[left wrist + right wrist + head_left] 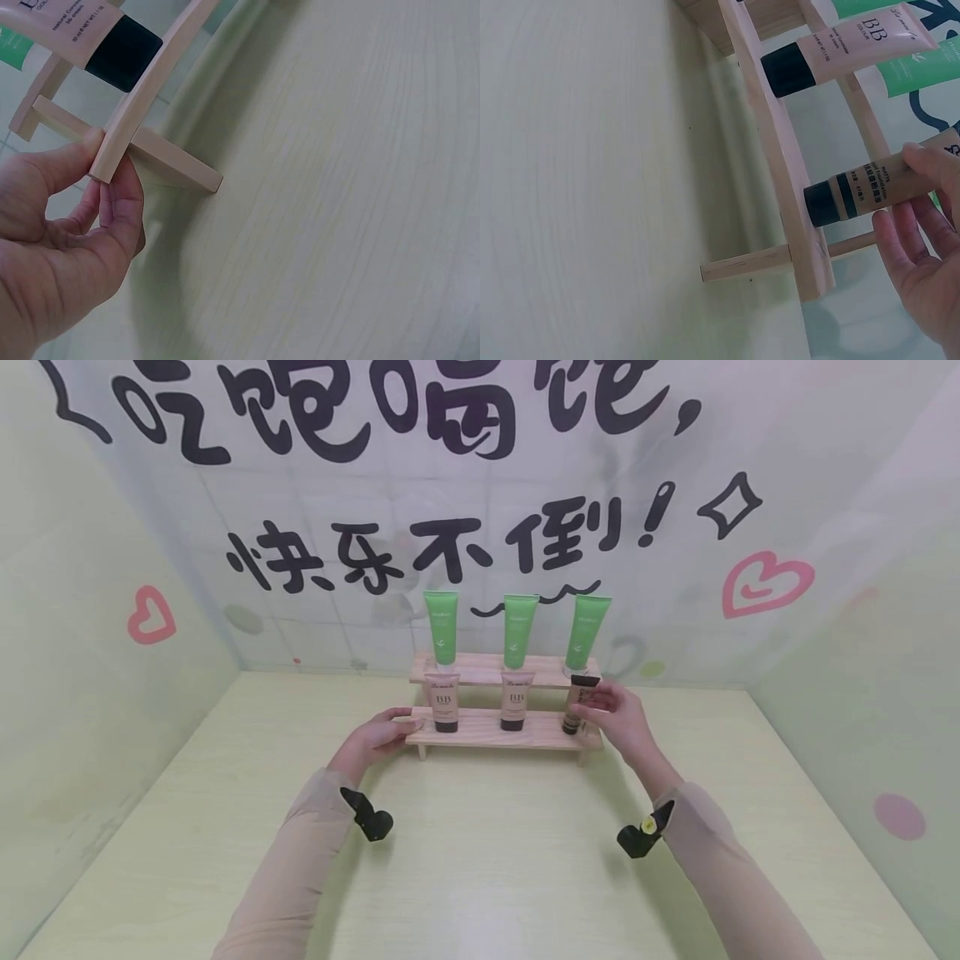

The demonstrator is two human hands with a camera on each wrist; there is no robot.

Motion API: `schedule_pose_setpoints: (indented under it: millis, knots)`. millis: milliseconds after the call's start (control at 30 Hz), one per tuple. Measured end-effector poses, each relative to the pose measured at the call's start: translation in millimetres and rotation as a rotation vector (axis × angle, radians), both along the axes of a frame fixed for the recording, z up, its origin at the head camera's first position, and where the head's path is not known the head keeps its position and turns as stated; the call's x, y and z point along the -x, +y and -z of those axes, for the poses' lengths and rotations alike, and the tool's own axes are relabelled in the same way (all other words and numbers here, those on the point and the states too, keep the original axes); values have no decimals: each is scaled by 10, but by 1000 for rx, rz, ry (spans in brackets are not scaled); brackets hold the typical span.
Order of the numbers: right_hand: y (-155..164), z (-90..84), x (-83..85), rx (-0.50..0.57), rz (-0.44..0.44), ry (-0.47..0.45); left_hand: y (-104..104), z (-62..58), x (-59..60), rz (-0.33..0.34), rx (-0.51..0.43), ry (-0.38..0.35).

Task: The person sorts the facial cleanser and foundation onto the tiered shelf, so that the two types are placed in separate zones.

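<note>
My left hand (377, 737) pinches the left end of the lower board of a two-tier wooden display rack (477, 739), thumb on top and fingers underneath. At the other end, my right hand (624, 720) holds a tan foundation tube (874, 184) with a black cap between thumb and fingers. The tube stands cap down and slightly tilted, its cap right at the lower board. Two pink BB cream tubes, one on the left (446, 702) and one in the middle (516, 700), stand on the same board on their black caps.
On the upper board stand three green tubes, at the left (443, 627), middle (518, 631) and right (587, 631). The rack sits on a pale wood-grain table (480, 860), close to a back wall (360, 635) printed with black characters. Side walls flank the table.
</note>
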State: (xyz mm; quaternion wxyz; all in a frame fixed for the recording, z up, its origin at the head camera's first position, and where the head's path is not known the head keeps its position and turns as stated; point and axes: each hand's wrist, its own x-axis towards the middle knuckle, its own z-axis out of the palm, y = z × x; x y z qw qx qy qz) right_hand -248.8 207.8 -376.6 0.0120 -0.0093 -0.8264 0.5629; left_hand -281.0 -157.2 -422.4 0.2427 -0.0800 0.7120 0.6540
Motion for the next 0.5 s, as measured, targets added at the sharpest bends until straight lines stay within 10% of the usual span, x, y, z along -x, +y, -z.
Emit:
schedule_pose_setpoints:
  millis: [500]
  knots:
    - [48,66,-4,-19,-37,45,36,-20,2,-14,-43,0]
